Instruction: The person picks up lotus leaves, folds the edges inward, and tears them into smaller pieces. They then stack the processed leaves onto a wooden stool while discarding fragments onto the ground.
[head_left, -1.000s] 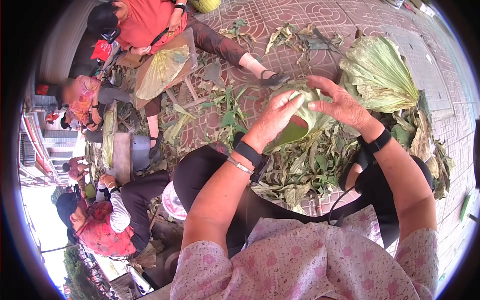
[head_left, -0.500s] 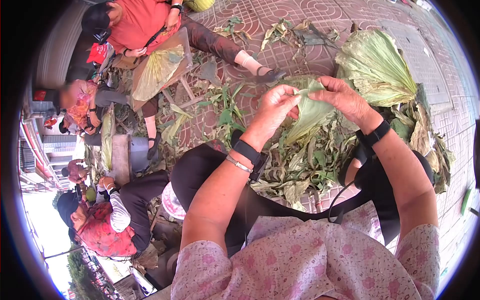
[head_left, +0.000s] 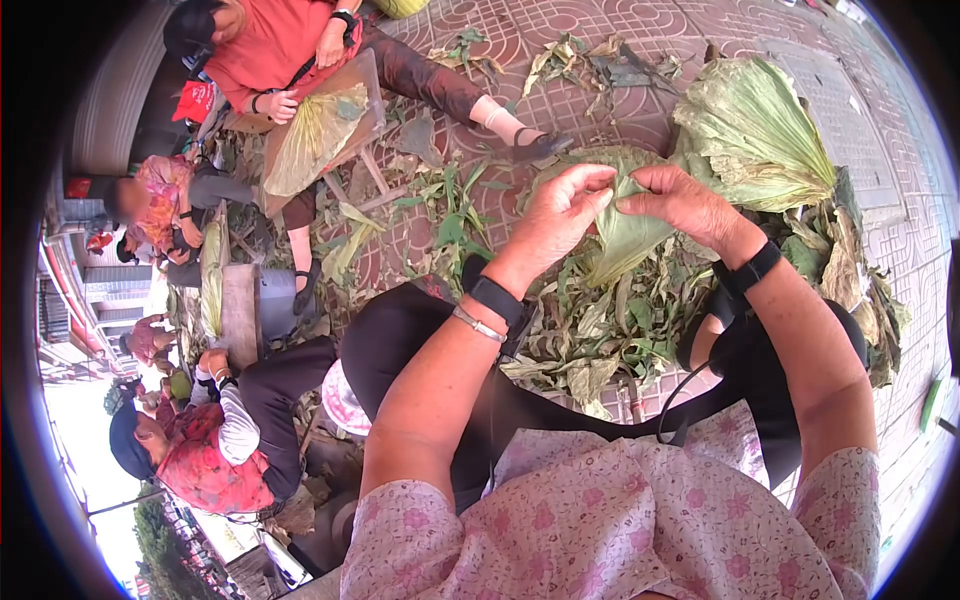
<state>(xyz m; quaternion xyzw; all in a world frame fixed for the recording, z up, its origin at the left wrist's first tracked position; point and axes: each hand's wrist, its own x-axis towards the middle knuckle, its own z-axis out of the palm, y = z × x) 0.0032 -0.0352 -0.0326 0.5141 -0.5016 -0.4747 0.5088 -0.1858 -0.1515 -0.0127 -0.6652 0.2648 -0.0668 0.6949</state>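
A large, thin, pale green leaf (head_left: 632, 238) hangs from my two hands over the ground litter. My left hand (head_left: 562, 215) is closed, its thumb and fingers pinched together at the leaf's upper left edge. Close beside it, my right hand (head_left: 688, 207) pinches the upper edge between thumb and forefinger. The fingertips are only a little apart, and the leaf's lower part spreads below them. To the right of my right hand lies a fan-shaped stack of pale green leaves (head_left: 755, 130), its ribs running together at one corner.
Green and brown leaf scraps (head_left: 610, 330) cover the ground between my knees. At upper left a seated person in a red top (head_left: 280, 50) has a board with yellowish leaves (head_left: 318, 130) before them. Another person in a red patterned vest (head_left: 212, 460) sits at lower left.
My left hand has shifted slightly and its fingers have moved along the leaf edge. More of the leaf now spreads out behind my hands. The person in the red top has moved a hand onto the board.
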